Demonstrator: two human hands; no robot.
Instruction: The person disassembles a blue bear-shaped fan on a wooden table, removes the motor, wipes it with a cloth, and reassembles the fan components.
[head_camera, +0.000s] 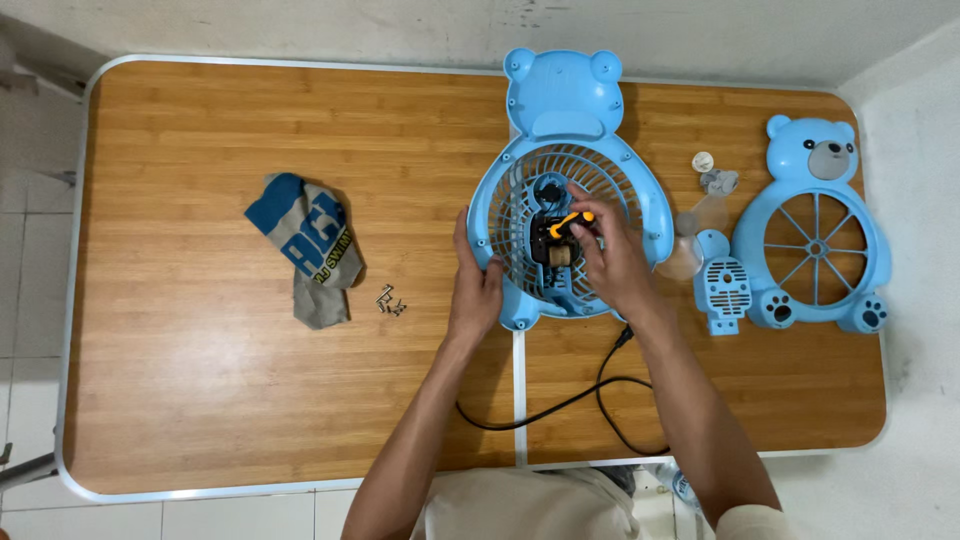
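A blue bear-shaped fan rear housing (563, 120) lies face down in the middle of the wooden table, its motor (556, 250) exposed. My left hand (474, 283) grips the housing's left rim. My right hand (610, 255) holds a small orange-handled screwdriver (570, 224) over the motor. The tool's tip is hidden among the motor parts.
The blue bear-shaped front grille (818, 240) lies at the right, with a small blue vent cover (727, 290), clear fan blades (690, 240) and small caps (712, 175) beside it. A folded blue-grey cloth (305, 245) and loose screws (390, 301) lie left. A black cord (570, 400) runs to the front edge.
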